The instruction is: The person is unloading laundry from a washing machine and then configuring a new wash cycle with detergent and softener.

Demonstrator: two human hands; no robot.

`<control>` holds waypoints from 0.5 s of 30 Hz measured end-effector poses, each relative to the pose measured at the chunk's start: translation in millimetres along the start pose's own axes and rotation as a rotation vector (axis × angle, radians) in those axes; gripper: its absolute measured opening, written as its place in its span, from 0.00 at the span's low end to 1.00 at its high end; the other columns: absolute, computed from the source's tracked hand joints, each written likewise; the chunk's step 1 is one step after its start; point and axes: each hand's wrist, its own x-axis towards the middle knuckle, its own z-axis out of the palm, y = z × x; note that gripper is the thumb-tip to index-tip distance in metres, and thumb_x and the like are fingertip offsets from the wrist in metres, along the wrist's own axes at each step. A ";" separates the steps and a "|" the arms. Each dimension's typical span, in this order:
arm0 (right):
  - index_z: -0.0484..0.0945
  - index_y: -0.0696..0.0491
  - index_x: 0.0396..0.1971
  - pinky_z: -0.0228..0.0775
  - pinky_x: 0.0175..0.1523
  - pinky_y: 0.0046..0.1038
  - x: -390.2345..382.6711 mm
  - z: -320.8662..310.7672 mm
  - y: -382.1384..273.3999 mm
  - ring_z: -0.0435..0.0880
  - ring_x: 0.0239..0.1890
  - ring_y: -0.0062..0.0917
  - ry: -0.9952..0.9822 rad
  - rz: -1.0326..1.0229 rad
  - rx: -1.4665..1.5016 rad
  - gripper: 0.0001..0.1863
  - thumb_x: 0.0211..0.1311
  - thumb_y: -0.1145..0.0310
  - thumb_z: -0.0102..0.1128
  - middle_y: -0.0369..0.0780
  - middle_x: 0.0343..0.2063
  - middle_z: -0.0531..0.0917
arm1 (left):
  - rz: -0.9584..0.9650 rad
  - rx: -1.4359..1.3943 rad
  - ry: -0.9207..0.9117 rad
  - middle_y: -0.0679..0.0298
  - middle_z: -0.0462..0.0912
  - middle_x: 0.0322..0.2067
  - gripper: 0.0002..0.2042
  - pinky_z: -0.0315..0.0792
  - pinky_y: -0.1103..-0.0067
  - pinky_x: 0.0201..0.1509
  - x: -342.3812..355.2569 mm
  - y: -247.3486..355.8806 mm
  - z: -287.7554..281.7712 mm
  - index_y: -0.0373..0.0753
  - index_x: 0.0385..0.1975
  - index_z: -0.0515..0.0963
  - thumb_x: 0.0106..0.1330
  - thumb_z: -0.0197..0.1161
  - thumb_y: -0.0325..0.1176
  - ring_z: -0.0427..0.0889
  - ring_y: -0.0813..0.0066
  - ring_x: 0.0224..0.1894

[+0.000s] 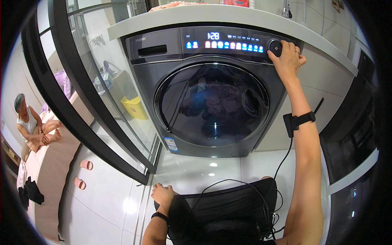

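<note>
A dark grey front-loading washing machine (pixel 143 77) stands in front of me under a counter. My right hand (pixel 287 61) reaches up to its round black control knob (pixel 275 47), with thumb and fingers closed around the rim. Beside the knob, the control panel (pixel 224 43) is lit with white digits and a row of coloured icons. Dark laundry (pixel 220 100) shows dimly through the closed round door (pixel 212 134). My left hand (pixel 162 195) rests at my left knee, its fingers loosely bent and apart, holding nothing.
A pale countertop (pixel 196 14) overhangs the machine. Glass doors with black frames (pixel 98 106) stand at left; beyond are a yellow bin (pixel 134 108), pink slippers (pixel 80 183) and a person (pixel 32 122) seated on a bed. A black cable (pixel 228 180) runs over my lap to my right wrist strap.
</note>
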 end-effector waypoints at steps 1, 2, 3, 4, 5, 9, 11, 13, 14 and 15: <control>0.73 0.51 0.45 0.48 0.49 0.38 0.3 1.3 0.7 0.68 0.47 0.29 0.006 -0.003 -0.012 0.29 0.41 0.53 0.66 0.37 0.41 0.74 | 0.008 -0.001 0.025 0.53 0.73 0.42 0.20 0.64 0.63 0.49 0.5 -0.7 2.1 0.34 0.38 0.73 0.48 0.58 0.42 0.73 0.55 0.45; 0.72 0.51 0.45 0.48 0.48 0.36 0.6 2.1 1.4 0.68 0.47 0.27 0.012 -0.007 -0.023 0.29 0.41 0.54 0.66 0.35 0.41 0.74 | 0.016 -0.003 0.050 0.54 0.74 0.41 0.20 0.64 0.63 0.47 0.7 -1.2 3.3 0.33 0.36 0.73 0.47 0.57 0.41 0.73 0.55 0.44; 0.72 0.51 0.45 0.48 0.48 0.36 0.8 2.4 1.9 0.68 0.47 0.27 0.012 -0.008 -0.023 0.29 0.41 0.54 0.66 0.35 0.41 0.74 | 0.015 -0.004 0.050 0.54 0.74 0.41 0.20 0.64 0.63 0.47 0.8 -1.7 3.8 0.33 0.36 0.73 0.47 0.57 0.41 0.73 0.55 0.44; 0.72 0.51 0.46 0.48 0.49 0.37 0.4 3.2 2.7 0.68 0.48 0.29 0.015 -0.023 -0.007 0.29 0.41 0.56 0.67 0.36 0.42 0.74 | 0.013 -0.002 0.045 0.54 0.73 0.41 0.20 0.64 0.63 0.48 0.8 -1.3 3.8 0.33 0.36 0.73 0.47 0.57 0.41 0.73 0.55 0.44; 0.72 0.51 0.46 0.49 0.49 0.39 0.2 3.7 3.1 0.68 0.48 0.30 0.018 -0.038 0.008 0.29 0.40 0.57 0.68 0.37 0.42 0.73 | 0.011 -0.001 0.040 0.54 0.73 0.41 0.20 0.64 0.63 0.48 0.8 -0.8 3.8 0.33 0.36 0.73 0.47 0.57 0.42 0.73 0.55 0.44; 0.71 0.50 0.47 0.49 0.49 0.39 -1.2 3.0 3.4 0.67 0.48 0.29 0.047 -0.075 0.027 0.30 0.40 0.59 0.68 0.36 0.43 0.73 | 0.013 0.000 0.039 0.54 0.73 0.41 0.20 0.64 0.64 0.48 0.7 0.0 3.6 0.34 0.36 0.73 0.47 0.58 0.42 0.73 0.56 0.45; 0.71 0.49 0.47 0.49 0.50 0.39 -1.0 4.1 3.5 0.67 0.48 0.29 0.044 -0.070 0.037 0.30 0.39 0.59 0.68 0.36 0.43 0.73 | 0.011 0.006 0.037 0.54 0.73 0.41 0.20 0.65 0.64 0.47 1.9 -1.1 5.8 0.34 0.36 0.73 0.47 0.58 0.42 0.74 0.56 0.45; 0.71 0.49 0.47 0.49 0.50 0.39 -0.9 2.7 2.5 0.67 0.48 0.29 0.037 -0.063 0.029 0.30 0.39 0.59 0.68 0.36 0.43 0.73 | 0.014 0.009 0.041 0.54 0.73 0.41 0.20 0.65 0.64 0.47 2.5 -1.4 6.9 0.34 0.36 0.74 0.47 0.58 0.42 0.74 0.56 0.45; 0.71 0.48 0.47 0.49 0.50 0.39 -0.9 2.1 2.2 0.67 0.48 0.28 0.030 -0.056 0.021 0.30 0.39 0.59 0.68 0.36 0.43 0.73 | 0.017 0.012 0.046 0.54 0.74 0.41 0.20 0.65 0.64 0.47 2.4 -1.3 7.3 0.34 0.36 0.74 0.47 0.58 0.42 0.74 0.56 0.45; 0.71 0.48 0.47 0.49 0.50 0.39 -0.9 2.2 2.3 0.67 0.48 0.28 0.029 -0.057 0.021 0.30 0.39 0.59 0.68 0.36 0.43 0.73 | 0.016 0.012 0.045 0.54 0.74 0.41 0.20 0.65 0.64 0.47 2.3 -1.0 7.4 0.34 0.36 0.74 0.47 0.58 0.42 0.74 0.56 0.45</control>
